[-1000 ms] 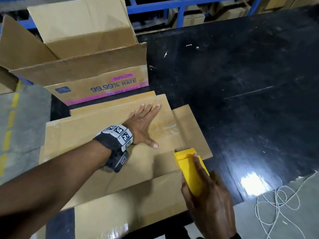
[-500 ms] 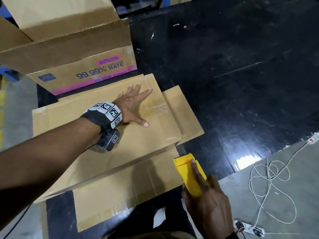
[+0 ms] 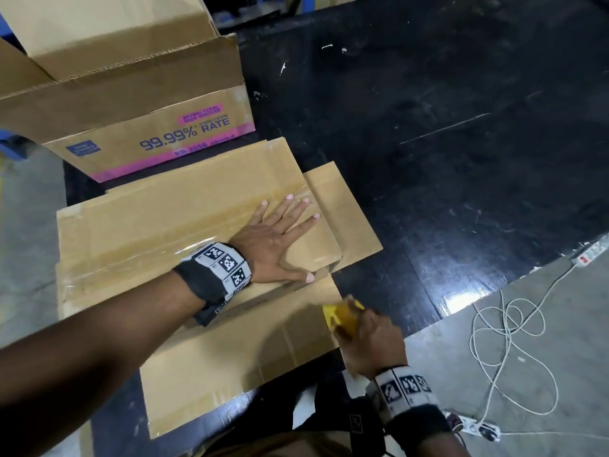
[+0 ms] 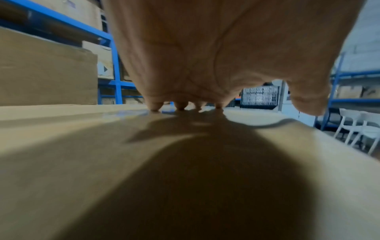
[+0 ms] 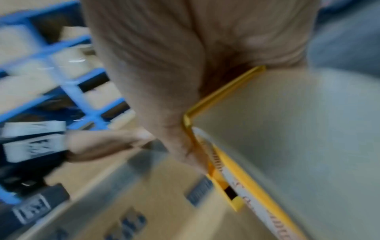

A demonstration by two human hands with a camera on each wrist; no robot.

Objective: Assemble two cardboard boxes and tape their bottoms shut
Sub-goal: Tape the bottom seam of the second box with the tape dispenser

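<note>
A brown cardboard box (image 3: 158, 232) lies bottom up on the black table (image 3: 428, 127), its flaps closed and a strip of clear tape along the seam. My left hand (image 3: 280, 232) lies flat on it with fingers spread; the left wrist view shows the fingertips (image 4: 180, 105) touching the cardboard (image 4: 82, 162). My right hand (image 3: 369, 338) grips a yellow tape dispenser (image 3: 342, 316) at the box's near right edge, blurred in both views. The right wrist view shows the dispenser (image 5: 236, 178) under the palm. A second assembled box (image 3: 148, 103) with purple print stands behind, flaps up.
White cables (image 3: 507, 341) and a power strip (image 3: 590, 255) lie on the grey floor to the right. Blue shelving (image 4: 115, 65) with cartons stands beyond the table, and white chairs (image 4: 359, 129) to the right. The table's right half is bare black surface.
My right hand has swung the yellow dispenser left onto the box's near flap edge. The left hand has slid right along the taped seam. The head camera has tilted further down.
</note>
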